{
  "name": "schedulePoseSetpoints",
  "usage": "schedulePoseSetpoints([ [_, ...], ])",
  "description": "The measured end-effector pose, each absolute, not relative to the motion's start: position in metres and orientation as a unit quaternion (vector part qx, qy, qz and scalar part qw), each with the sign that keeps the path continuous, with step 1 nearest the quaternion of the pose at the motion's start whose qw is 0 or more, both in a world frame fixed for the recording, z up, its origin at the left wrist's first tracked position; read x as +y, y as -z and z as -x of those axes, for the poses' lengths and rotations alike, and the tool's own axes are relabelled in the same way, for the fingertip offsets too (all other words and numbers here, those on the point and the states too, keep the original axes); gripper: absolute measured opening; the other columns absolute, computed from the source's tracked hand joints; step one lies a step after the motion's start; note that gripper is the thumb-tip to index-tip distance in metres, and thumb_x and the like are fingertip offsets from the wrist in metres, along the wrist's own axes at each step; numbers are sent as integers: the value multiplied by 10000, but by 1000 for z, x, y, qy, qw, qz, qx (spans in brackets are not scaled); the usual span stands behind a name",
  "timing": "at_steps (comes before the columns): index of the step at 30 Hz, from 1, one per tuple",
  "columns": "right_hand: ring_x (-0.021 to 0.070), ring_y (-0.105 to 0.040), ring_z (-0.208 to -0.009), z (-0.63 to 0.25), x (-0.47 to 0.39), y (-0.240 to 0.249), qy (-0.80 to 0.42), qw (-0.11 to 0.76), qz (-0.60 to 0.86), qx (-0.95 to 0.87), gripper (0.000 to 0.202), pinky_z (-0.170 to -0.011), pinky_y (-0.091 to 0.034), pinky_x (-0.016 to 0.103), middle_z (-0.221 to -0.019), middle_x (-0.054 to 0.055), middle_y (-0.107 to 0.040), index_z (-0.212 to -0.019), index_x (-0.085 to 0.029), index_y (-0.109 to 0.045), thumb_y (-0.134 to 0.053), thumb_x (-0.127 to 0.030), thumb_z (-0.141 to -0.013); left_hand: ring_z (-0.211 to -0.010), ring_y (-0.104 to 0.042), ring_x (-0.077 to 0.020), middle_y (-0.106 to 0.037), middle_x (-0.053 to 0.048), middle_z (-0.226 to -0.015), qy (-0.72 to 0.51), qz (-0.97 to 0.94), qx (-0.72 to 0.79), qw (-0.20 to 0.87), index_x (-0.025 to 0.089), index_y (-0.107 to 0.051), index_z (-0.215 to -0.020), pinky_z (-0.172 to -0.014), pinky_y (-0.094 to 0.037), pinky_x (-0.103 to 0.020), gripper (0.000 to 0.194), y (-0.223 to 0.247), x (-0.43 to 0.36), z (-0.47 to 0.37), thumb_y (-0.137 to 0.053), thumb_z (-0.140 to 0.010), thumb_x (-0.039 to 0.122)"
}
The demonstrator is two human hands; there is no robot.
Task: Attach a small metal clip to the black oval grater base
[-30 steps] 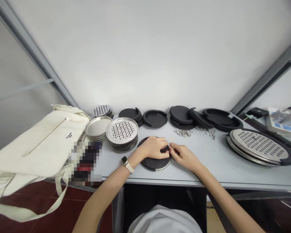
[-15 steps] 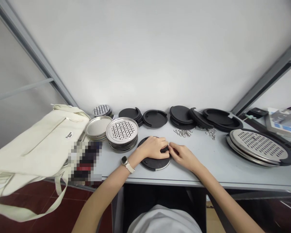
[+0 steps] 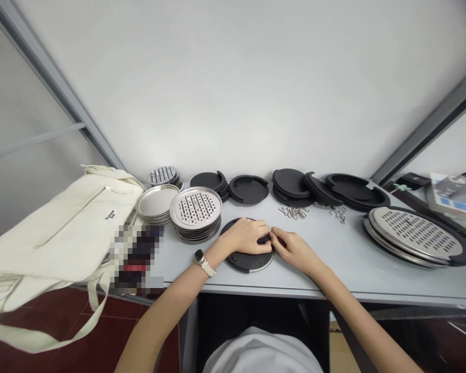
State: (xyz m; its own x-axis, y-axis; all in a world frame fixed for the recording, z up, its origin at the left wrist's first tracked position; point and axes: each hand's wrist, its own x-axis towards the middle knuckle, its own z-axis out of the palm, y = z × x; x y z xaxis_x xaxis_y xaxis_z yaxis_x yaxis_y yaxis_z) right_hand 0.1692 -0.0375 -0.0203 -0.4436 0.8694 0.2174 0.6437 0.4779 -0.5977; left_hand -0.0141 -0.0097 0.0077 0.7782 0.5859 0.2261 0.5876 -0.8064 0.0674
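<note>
My left hand [image 3: 248,237], with a pale-strapped watch [image 3: 204,262] on its wrist, lies over a black round grater base [image 3: 245,262] flat on the table. Its fingers curl toward the base's right side and grip there. A silver rim shows along the near right edge of the base. My right hand [image 3: 293,251] is closed in a pinch at that right edge, its fingertips touching or almost touching the left fingers. Whatever sits between the right fingertips is too small and hidden to make out.
Left of the hands stand stacks of perforated grater plates [image 3: 196,208] and plain metal discs [image 3: 157,201]. Behind lie black bases [image 3: 249,190] and small metal clips [image 3: 294,212]. Larger grater discs [image 3: 411,234] stand right. A cream bag [image 3: 66,223] covers the left end.
</note>
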Motion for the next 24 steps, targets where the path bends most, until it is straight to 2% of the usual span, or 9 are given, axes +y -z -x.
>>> schedulePoseSetpoints([
  [7, 136, -502, -515, -169, -37, 21, -218, 255, 459, -823, 279, -535, -345, 243, -601, -14, -544, -723, -217, -459, -317, -314, -943, -682, -570, -156, -598, -28, -814, 112, 944, -312, -7, 176, -557, -773, -585, -382, -289, 214, -9, -10, 15, -495, -819, 375],
  [18, 136, -494, -505, -172, -35, 20, -220, 239, 465, -823, 320, -535, -344, 243, -565, -20, -517, -679, -212, -457, -317, -329, -941, -624, -524, -127, -585, 6, -753, 134, 942, -308, -20, 190, -503, -702, -527, -298, -272, 205, -7, -9, 15, -536, -782, 376],
  [24, 151, -532, -539, -170, -36, 18, -223, 245, 465, -821, 309, -558, -363, 248, -612, -3, -575, -722, -211, -502, -316, -318, -945, -618, -517, -123, -582, 17, -737, 145, 943, -298, -9, 191, -475, -688, -527, -290, -281, 217, -6, -9, 15, -527, -785, 378],
])
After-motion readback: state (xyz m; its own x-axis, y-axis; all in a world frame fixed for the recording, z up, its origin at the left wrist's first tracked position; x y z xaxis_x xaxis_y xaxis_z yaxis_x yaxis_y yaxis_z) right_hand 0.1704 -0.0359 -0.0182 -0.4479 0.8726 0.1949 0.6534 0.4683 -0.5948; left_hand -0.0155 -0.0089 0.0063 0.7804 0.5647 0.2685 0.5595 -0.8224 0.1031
